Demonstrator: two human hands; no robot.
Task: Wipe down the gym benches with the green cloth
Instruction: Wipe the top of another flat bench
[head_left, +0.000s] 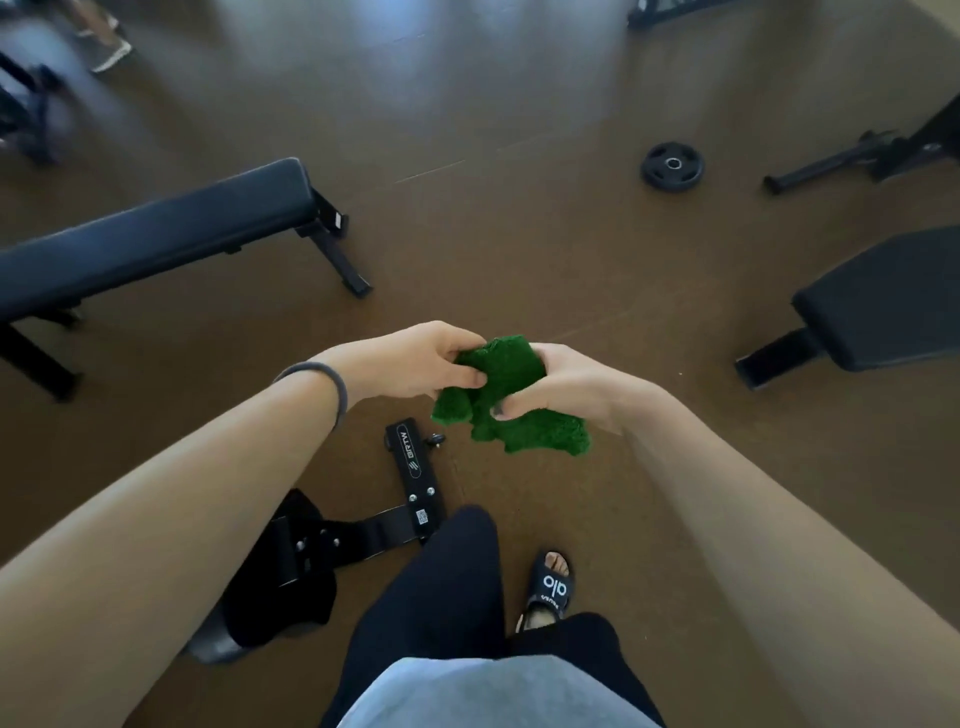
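Gym floor (519, 234) — left hand (415, 364) & right hand (561, 387) both pinching bunched green cloth (511, 400).

There is only one view, from a wide-angle camera worn on the person's head. It looks forward and steeply down over both forearms to the brown floor (519, 249). The two hands are near the lens, in the middle of the picture. The person's own legs fill the bottom edge. The far edges curve, and the upper part shows the room farther away, blurred.
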